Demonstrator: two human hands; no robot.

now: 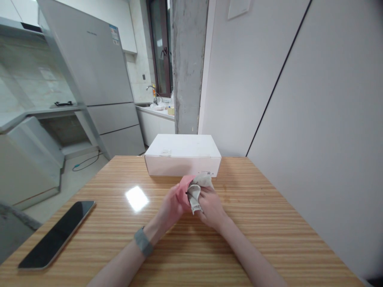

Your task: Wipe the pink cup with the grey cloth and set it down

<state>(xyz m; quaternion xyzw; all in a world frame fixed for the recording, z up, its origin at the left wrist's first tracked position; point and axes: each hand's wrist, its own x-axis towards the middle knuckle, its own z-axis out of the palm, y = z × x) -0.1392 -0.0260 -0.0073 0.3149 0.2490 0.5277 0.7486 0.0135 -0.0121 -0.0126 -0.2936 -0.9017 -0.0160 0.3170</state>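
Observation:
Both hands meet over the middle of a wooden table (269, 223). My left hand (170, 209), with a grey band on its wrist, is closed round a small pink object (183, 189). My right hand (213, 209) grips a crumpled beige cloth (197, 189) pressed against that pink object. I cannot make out what the pink object is. A white closed box (183, 155) lies just beyond the hands, near the table's far edge.
A dark phone (56, 235) lies face up at the table's left front. A white wall runs along the right side. Beyond the table stand a concrete pillar (188, 67), a grey fridge (95, 79) and a kitchen counter with a sink tap (152, 91).

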